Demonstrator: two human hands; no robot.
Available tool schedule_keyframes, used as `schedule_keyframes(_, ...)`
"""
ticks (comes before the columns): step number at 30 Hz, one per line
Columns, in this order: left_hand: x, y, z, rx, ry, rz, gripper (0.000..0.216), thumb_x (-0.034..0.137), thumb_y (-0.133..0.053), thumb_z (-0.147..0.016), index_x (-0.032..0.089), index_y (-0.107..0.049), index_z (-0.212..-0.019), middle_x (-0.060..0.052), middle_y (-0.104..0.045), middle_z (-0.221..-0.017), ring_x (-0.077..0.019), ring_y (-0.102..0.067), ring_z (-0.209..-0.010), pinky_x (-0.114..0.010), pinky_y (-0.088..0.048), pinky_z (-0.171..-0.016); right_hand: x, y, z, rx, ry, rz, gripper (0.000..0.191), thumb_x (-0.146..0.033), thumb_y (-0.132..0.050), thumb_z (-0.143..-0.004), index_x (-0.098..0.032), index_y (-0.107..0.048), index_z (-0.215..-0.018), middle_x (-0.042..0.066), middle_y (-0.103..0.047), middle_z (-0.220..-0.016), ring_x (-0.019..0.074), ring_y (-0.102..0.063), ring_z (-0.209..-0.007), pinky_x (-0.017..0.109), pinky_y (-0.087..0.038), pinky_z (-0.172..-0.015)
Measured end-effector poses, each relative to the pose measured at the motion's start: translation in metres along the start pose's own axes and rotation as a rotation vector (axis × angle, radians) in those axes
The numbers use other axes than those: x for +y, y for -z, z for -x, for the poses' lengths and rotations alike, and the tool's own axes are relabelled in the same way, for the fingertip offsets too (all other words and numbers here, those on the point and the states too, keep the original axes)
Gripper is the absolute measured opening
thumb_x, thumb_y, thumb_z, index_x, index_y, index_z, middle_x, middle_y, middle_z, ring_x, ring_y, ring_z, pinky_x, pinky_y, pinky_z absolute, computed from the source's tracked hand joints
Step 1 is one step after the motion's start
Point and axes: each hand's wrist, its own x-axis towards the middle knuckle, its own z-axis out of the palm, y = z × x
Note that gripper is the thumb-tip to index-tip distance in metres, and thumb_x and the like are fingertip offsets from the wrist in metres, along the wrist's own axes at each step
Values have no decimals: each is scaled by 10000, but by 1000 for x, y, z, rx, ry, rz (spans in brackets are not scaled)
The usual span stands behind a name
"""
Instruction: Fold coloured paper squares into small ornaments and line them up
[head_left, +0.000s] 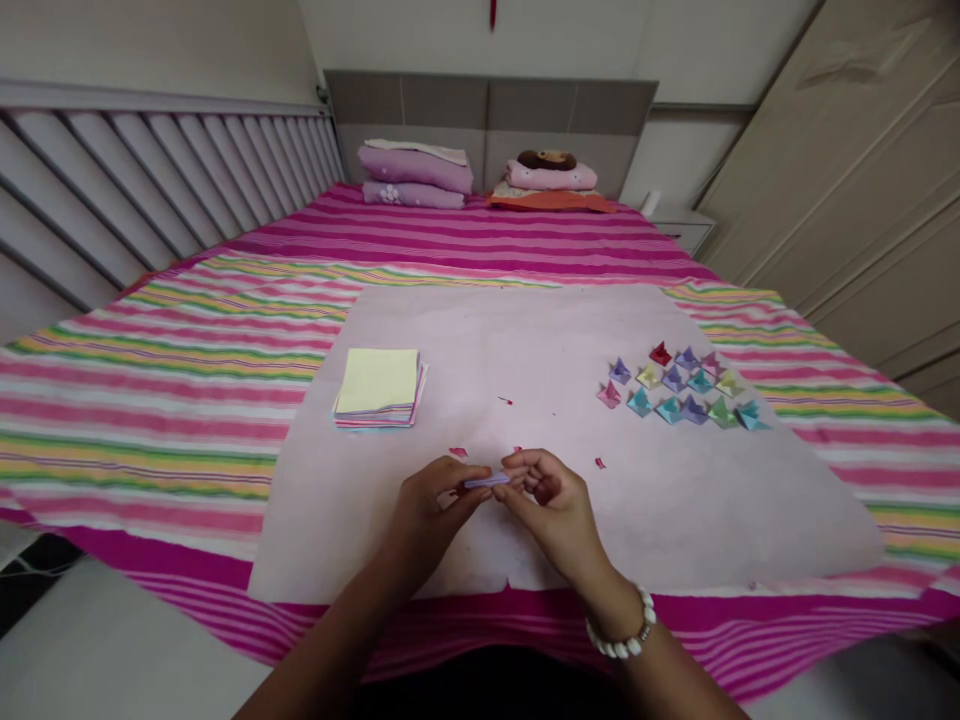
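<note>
A small folded piece of lilac paper (487, 481) is pinched between both hands above the white sheet (525, 340). My left hand (439, 497) grips its left end between thumb and fingers. At its right end, my right hand (551, 497) holds it with thumb and fingertips, the other fingers curled. A stack of square coloured papers (379, 385), pale yellow on top, lies to the left. Several small folded paper figures (673, 378) in blue, green, pink, yellow and red stand in rows at the right.
Small red scraps (599, 462) lie scattered on the sheet around my hands. The sheet is spread over a striped bedcover (187, 390). Folded bedding (416, 170) and a pink pile with a brown plush head (551, 172) sit by the headboard. A slatted rail (187, 170) runs along the left.
</note>
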Motion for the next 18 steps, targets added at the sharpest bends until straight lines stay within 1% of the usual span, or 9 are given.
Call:
schedule_keyframes(3, 0, 1, 0, -19, -2, -36, 126, 284, -681, -808, 242, -748, -906, -36, -673, -825, -183, -621, -795, -295, -475, -720, 0, 1, 1, -4, 19, 69, 225, -217, -768, -715, -222, -698, -930, 17, -683, -782, 162, -619, -711, 316, -514, -685)
schedule_keyframes(8, -3, 0, -2, -17, -15, -34, 124, 279, -659, -820, 257, -748, -903, -21, -595, -803, -165, -590, -766, -287, -467, -704, 1, 1, 1, -25, 110, 153, 150, -206, -736, -748, -241, -743, -893, 21, -687, -793, 161, -607, -699, 324, -519, -680)
schedule_keyframes(10, -5, -1, -2, -5, -10, -10, 109, 279, -663, -809, 246, -745, -873, -27, -580, -847, -165, -584, -789, -285, -473, -706, 2, 1, 1, -33, 127, 172, 143, -208, -726, -761, -249, -742, -897, 25, -683, -816, 160, -609, -707, 323, -520, -676)
schedule_keyframes(12, -8, -2, -2, -7, 7, 21, 102, 282, -651, -814, 230, -728, -856, -37, -595, -912, -173, -590, -847, -288, -482, -730, 3, 2, 0, -50, 149, 205, 141, -214, -711, -782, -253, -740, -914, 30, -673, -838, 163, -610, -728, 323, -518, -679)
schedule_keyframes(14, -9, -3, 0, -34, 26, 24, 108, 282, -612, -844, 217, -697, -854, -34, -630, -925, -175, -599, -872, -296, -480, -763, 4, 3, -1, -82, 177, 240, 145, -219, -694, -801, -249, -736, -937, 39, -654, -856, 166, -605, -747, 321, -512, -684)
schedule_keyframes(16, -8, -3, 2, -55, 32, -28, 125, 287, -572, -874, 208, -668, -857, -21, -654, -871, -168, -600, -837, -300, -467, -766, 2, 4, -2, -108, 202, 264, 131, -222, -688, -808, -238, -733, -930, 44, -635, -865, 164, -593, -750, 313, -502, -678)
schedule_keyframes(18, -7, -4, 4, -41, 27, -108, 143, 303, -556, -885, 200, -646, -843, -12, -652, -821, -163, -588, -789, -296, -452, -737, 0, 4, -4, -131, 209, 279, 80, -224, -681, -814, -226, -725, -881, 41, -624, -845, 163, -578, -739, 304, -488, -668)
